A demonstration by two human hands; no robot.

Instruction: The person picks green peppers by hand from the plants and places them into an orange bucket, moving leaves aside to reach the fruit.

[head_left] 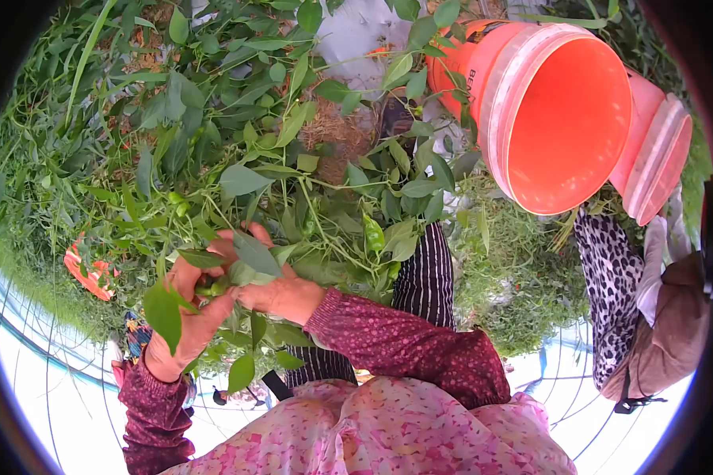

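Small green peppers (211, 288) show between the curled fingers of my left hand (184, 321), at the left middle of the head view, among the pepper plant's leaves. Against them my right hand (281, 298) is closed, its thumb side touching the left fingertips. A broad leaf (255, 256) covers part of the fingers, so what the right hand pinches is hidden. On the plant to the right of my hands hangs a green pepper (374, 233). More small peppers (179, 203) grow above my left hand.
A large orange-red bucket (491, 103) lies tipped at the upper right, its mouth facing me. Behind it is a second bucket (664, 158). A person in a leopard-print garment (610, 293) stands at the right. An orange-red object (91, 269) sits among plants at the left.
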